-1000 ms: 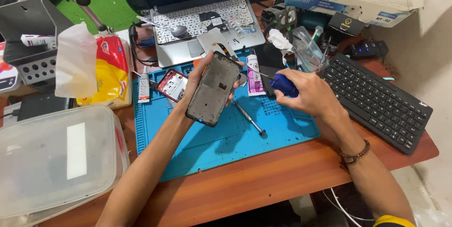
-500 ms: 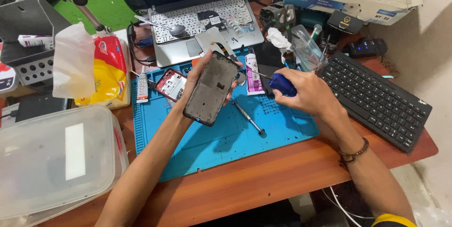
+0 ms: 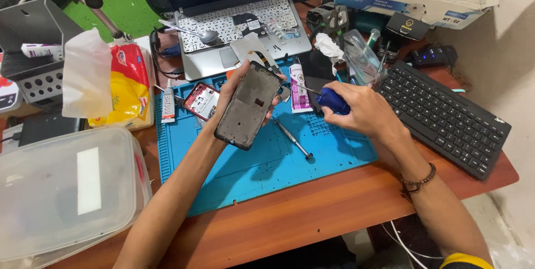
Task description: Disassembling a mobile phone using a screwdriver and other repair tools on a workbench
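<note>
Left hand [image 3: 237, 99] closed around the phone frame [image 3: 249, 105] edges, light, thin, likely fragile; right hand [image 3: 362, 110] clenched on blue screwdriver [image 3: 332, 100], above mat [image 3: 262, 163] mid-worktop.

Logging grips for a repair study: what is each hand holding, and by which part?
Left hand grips the opened phone by its long edges; right hand holds a blue-handled screwdriver by the handle.

The phone frame [image 3: 248, 105] looks like dull grey plastic or metal (which of the two cannot be told). The mat [image 3: 262, 163] is matt blue rubber, ribbed at its edges. The counter [image 3: 312, 213] is smooth reddish wood. The loose screwdriver [image 3: 292, 138] has a shiny metal shaft.
</note>
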